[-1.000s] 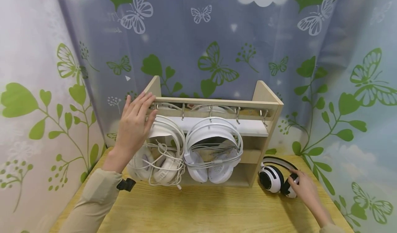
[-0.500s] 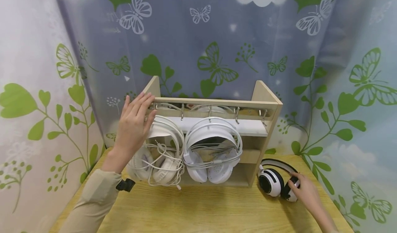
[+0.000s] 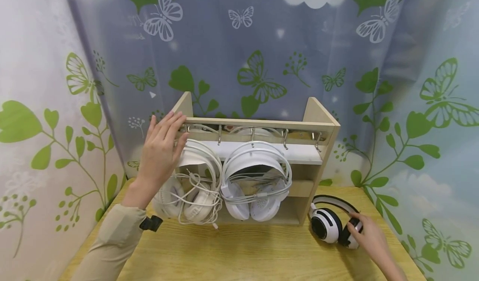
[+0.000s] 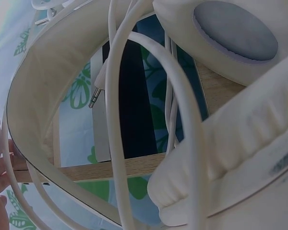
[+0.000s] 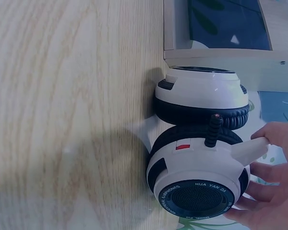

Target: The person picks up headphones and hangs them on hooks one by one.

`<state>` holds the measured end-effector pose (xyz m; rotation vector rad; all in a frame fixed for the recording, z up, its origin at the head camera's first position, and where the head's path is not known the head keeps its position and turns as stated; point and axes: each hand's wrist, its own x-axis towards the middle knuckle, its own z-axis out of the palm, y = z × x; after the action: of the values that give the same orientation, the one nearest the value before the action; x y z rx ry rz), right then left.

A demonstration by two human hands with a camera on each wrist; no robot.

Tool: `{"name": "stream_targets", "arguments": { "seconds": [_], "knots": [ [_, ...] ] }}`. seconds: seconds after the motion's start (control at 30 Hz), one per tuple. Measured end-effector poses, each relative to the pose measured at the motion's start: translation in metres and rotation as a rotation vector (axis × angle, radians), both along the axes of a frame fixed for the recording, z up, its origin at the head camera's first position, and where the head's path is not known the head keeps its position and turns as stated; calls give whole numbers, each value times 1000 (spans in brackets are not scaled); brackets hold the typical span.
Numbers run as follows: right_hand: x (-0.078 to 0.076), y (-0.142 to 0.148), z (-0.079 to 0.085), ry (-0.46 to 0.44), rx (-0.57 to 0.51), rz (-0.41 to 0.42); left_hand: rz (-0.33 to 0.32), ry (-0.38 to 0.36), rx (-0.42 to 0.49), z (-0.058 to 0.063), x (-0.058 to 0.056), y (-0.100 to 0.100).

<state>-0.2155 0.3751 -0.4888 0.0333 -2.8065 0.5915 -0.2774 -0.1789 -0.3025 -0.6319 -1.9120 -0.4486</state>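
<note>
My left hand (image 3: 159, 160) rests with straight fingers on the upper left corner of a wooden rack (image 3: 314, 124). Below it hang white headphones (image 3: 202, 210) with a tangled cable, partly hidden by the hand; their padded headband (image 4: 31, 91) and loose plug (image 4: 96, 93) fill the left wrist view. A second white pair (image 3: 258, 158) hangs beside them, its cable coiled round it. At the rack's right, my right hand (image 3: 370, 237) grips one ear cup of black and white headphones (image 3: 325, 227). Its thumb and fingers (image 5: 266, 179) curl round the cup, which has a short black microphone stub (image 5: 214, 129).
Metal hooks (image 3: 285, 139) line the rack's front rail, with several to the right of the hanging headphones. A yellow wooden table (image 3: 239, 256) carries the rack. Patterned curtains (image 3: 224, 44) enclose the back and both sides.
My right hand and the black and white headphones have shifted slightly toward the table's front. The left hand stays on the rack's corner.
</note>
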Motion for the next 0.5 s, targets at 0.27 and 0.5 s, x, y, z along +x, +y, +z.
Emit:
{"name": "stream_targets", "arguments": {
  "seconds": [0.27,0.5],
  "knots": [
    [10,-1,0,-28,-5,1,0,0,2,0,1,0],
    [18,-2,0,-72,-5,-1,2,-5,-3,-1,1,-1]
  ]
}}
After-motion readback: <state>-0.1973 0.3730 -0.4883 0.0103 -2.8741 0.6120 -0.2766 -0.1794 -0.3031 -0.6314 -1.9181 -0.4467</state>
